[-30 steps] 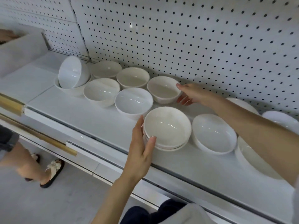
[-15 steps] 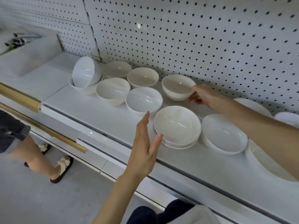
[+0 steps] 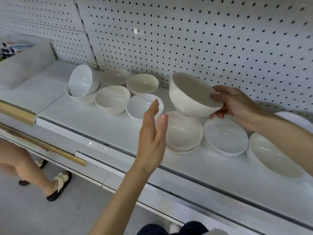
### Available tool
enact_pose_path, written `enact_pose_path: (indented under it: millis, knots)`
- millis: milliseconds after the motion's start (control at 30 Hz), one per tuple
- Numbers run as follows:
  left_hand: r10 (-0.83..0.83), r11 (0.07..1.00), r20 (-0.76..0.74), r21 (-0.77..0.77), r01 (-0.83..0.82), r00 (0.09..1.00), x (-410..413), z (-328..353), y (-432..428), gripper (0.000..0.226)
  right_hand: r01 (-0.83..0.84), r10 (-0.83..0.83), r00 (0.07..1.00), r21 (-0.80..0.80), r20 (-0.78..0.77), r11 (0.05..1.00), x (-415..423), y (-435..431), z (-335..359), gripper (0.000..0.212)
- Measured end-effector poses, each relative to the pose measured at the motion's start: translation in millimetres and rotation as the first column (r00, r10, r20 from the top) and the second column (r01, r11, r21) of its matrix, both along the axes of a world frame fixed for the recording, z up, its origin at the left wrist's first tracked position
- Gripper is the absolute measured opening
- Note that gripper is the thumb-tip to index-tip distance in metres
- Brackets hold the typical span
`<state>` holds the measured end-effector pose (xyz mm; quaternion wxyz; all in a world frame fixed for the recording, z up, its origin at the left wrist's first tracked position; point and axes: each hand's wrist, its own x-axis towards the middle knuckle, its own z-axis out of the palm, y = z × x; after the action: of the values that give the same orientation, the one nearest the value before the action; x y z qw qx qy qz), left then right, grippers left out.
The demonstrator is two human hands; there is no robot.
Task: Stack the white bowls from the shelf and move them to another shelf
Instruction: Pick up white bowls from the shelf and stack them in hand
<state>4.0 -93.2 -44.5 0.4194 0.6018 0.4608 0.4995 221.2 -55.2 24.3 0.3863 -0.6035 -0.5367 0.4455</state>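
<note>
Just above the short stack (image 3: 183, 133) on the shelf (image 3: 101, 126), the right hand (image 3: 237, 104) grips a tilted white bowl (image 3: 189, 97) by its rim, while the left hand (image 3: 152, 136) hovers spread beside the stack's left edge.

I can't count the stacked bowls (image 3: 184, 133), half hidden by my left hand (image 3: 150, 138) and the lifted bowl (image 3: 189, 99), while the frame edge crops the far-right bowl (image 3: 292, 117).

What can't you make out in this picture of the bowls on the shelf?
Head view, stack of bowls: the left hand and the bowl held by the right hand cover parts; count unclear.
Large bowl: the right forearm hides its far side.
Things in the grey bin: blurred, cut by the left edge.
</note>
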Motion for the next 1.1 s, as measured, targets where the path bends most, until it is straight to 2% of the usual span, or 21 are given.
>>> enact_pose_path:
  millis: [200,333,533,867,1100]
  knots:
    - [-0.091,0.995,-0.026,0.036,0.092,0.996,10.4,-5.5,-10.7,0.087,-0.103,0.099,0.988,0.028,0.12,0.994,-13.5,-20.3,-0.9,0.023]
    - [-0.09,0.991,-0.095,0.096,0.099,0.991,11.4,-11.7,-11.9,0.076,-0.087,0.084,0.982,0.009,0.167,0.996,-14.2,-19.6,-16.5,0.029]
    - [-0.017,0.997,-0.216,0.076,0.034,0.976,9.8,-29.9,-10.0,0.096,-0.099,0.09,0.968,0.027,0.235,0.995,-13.7,-13.9,-31.5,0.031]
    - [-0.024,1.0,-0.177,-0.015,0.022,0.984,12.8,-43.9,-10.5,0.101,-0.176,0.148,0.898,0.031,0.414,0.984,-11.0,-9.1,-40.0,0.021]
    - [-0.038,0.998,-0.131,-0.048,0.031,0.991,11.1,-51.4,-10.7,0.094,-0.229,0.181,0.84,0.032,0.511,0.973,-14.0,-6.0,-40.5,0.02]
